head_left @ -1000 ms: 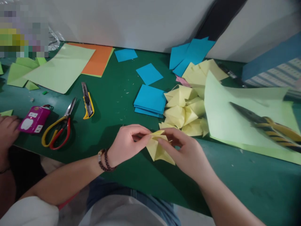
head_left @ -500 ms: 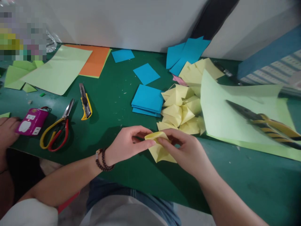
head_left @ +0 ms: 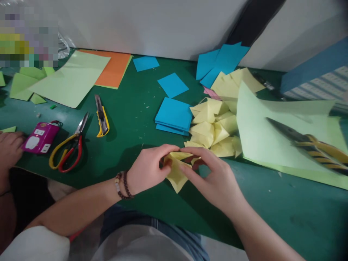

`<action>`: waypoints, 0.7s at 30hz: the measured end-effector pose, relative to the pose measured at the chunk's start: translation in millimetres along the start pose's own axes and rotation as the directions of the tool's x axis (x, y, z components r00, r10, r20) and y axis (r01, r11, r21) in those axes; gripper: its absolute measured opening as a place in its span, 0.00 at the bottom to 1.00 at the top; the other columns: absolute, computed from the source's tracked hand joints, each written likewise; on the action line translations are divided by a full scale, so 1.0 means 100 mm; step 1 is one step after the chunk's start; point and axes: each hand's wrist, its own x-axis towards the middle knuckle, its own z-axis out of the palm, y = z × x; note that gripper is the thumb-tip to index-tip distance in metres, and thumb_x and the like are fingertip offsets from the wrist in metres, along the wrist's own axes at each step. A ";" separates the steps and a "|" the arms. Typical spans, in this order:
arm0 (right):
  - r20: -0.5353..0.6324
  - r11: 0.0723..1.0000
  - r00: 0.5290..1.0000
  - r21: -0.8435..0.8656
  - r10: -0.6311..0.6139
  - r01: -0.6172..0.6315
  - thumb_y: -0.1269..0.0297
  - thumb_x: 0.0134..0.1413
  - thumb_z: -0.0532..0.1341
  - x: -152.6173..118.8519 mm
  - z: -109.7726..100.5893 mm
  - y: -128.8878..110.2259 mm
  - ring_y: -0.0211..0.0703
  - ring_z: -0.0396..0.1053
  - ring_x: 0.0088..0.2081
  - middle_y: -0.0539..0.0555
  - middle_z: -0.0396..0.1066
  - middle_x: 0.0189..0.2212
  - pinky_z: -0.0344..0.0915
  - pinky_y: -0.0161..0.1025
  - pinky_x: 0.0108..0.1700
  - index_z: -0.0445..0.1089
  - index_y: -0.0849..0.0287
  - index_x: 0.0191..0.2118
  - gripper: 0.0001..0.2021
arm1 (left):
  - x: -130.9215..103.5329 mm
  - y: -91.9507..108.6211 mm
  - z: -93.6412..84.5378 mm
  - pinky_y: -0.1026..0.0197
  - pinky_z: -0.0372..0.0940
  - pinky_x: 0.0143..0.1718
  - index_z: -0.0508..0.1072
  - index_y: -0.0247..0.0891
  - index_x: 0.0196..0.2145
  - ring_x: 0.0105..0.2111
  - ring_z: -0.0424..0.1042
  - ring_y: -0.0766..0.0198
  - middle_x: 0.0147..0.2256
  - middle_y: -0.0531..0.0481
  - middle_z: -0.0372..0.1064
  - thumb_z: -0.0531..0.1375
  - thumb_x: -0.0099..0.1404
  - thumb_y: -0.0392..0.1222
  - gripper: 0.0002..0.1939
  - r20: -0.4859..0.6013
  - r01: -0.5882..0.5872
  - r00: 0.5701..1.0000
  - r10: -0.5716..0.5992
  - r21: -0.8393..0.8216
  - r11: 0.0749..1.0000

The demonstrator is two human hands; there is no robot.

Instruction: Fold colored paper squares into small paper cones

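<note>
Both my hands pinch one folded yellow paper above the green table's front part. My left hand grips its left side, the thumb bent over the edge. On the other side, my right hand holds it with the thumb on the front face and fingers along the top. The paper's lower corner points down toward me. Just beyond lies a heap of folded yellow paper pieces. A stack of blue paper squares sits left of that heap.
Scissors, a yellow utility knife and a purple box lie left. Another person's hand rests at the left edge. Pliers lie on green sheets at right. A white panel stands behind.
The yellow paper has turned in my hands, its corner now pointing more downward. My left thumb has bent back toward the left edge. The whole view has shifted slightly.
</note>
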 end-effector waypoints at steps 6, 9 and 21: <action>-0.051 0.993 0.992 0.039 0.117 -0.115 0.60 0.54 0.61 0.00 -0.01 0.01 0.38 0.71 0.27 0.52 0.77 0.35 0.68 0.33 0.26 0.73 0.54 0.40 0.08 | 0.01 0.04 -0.02 0.66 0.73 0.37 0.71 0.38 0.49 0.37 0.78 0.63 0.39 0.48 0.77 0.59 0.63 0.38 0.16 0.033 0.072 0.997 -0.068 -0.144 0.987; -0.056 0.990 0.989 0.049 0.134 -0.131 0.60 0.54 0.61 0.01 0.00 0.01 0.38 0.72 0.28 0.53 0.77 0.36 0.68 0.33 0.25 0.73 0.54 0.41 0.10 | 0.04 0.04 -0.03 0.66 0.74 0.36 0.74 0.37 0.44 0.38 0.79 0.62 0.38 0.47 0.78 0.57 0.66 0.39 0.10 0.045 0.131 0.991 -0.124 -0.221 0.966; -0.091 0.994 0.994 -0.085 0.066 -0.074 0.60 0.54 0.60 0.00 0.04 0.04 0.35 0.66 0.22 0.51 0.76 0.31 0.64 0.33 0.24 0.74 0.53 0.40 0.09 | 0.04 0.07 -0.03 0.69 0.72 0.30 0.76 0.35 0.34 0.30 0.78 0.64 0.31 0.49 0.78 0.59 0.63 0.38 0.06 0.047 0.164 0.986 -0.158 -0.192 0.968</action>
